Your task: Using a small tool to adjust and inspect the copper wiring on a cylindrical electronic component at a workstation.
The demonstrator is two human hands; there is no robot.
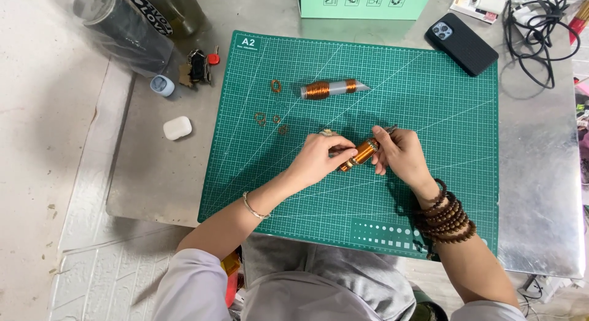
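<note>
Copper coil [362, 154] gripped by both closed hands [359, 154].

We hold a copper-wound coil [362, 153] between both hands: left hand [319, 158] gripping its near end, right hand [402, 154] pinching the far end. Beneath them lies a green cutting mat [429, 100] on the metal tabletop [540, 192]. Beyond our hands: a second coil [334, 88]; small wire loops [270, 115] beyond the left hand. Farther past the right hand, a black phone [462, 43].
</note>
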